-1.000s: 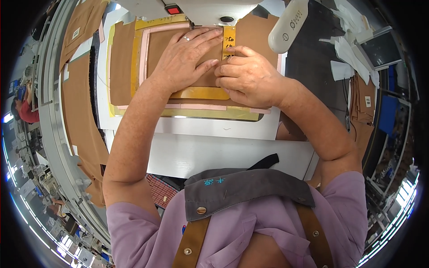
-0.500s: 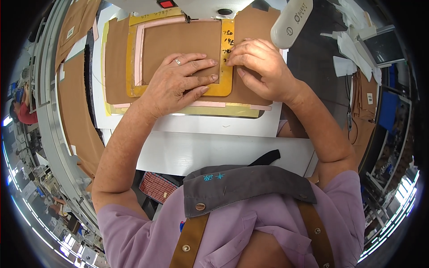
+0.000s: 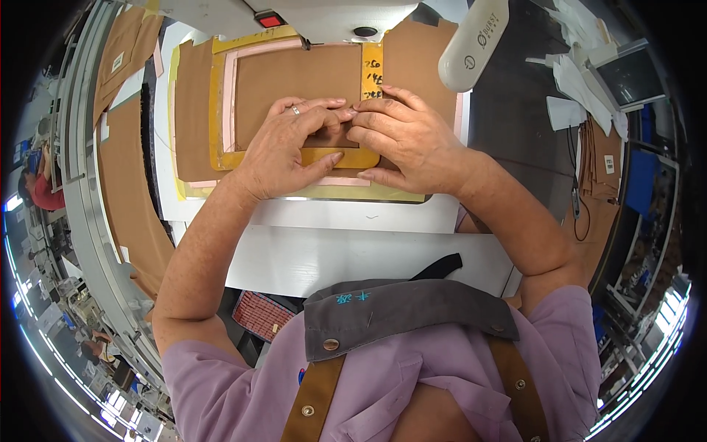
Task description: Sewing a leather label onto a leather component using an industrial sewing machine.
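My left hand, with a ring on one finger, rests on the brown fabric panel. Its fingers are bent and its thumb lies apart on the lower bar of the yellow rectangular frame. My right hand lies across the frame's right bar with fingers bent over its inner edge and thumb apart. The fingertips of both hands meet near the frame's lower right inner corner; whatever is under them is hidden. Pinkish strips run along the inside of the frame.
Above the frame hangs a white machine head with a red button. A pale oblong device overhangs the panel's right side. Brown fabric pieces lie at left, more at right. A red patterned tray sits below the white table.
My right hand has moved left and slightly down, from the frame's right bar to its inner edge. My left fingers, flat before, are now bent. The frame appears slightly lower in view.
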Demonstrator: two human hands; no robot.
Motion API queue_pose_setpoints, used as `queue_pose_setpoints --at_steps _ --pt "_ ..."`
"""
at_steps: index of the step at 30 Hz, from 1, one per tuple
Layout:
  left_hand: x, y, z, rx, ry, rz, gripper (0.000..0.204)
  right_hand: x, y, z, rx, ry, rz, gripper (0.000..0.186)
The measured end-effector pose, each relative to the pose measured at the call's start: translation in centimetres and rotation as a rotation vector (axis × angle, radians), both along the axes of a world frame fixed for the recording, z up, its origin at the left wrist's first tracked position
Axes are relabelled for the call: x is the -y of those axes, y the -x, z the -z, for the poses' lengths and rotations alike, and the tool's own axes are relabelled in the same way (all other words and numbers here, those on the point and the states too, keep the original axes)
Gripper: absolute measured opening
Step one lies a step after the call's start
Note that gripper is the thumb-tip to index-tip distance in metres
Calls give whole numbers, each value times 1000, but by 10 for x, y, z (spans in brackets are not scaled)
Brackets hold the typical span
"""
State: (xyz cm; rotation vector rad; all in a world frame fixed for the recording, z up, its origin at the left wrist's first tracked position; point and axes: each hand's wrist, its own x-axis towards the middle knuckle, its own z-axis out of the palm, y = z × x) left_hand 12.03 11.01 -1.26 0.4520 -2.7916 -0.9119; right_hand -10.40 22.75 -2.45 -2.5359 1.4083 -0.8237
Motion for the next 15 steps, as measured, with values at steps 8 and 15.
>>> queue_pose_setpoints --at_steps 8,15 --pt "25 22 -3 -29 159 30 28 4 2 -4 -43 20 -61 36" --pt "32 30 8 -36 230 15 33 1 -1 -2 -58 31 -41 38"
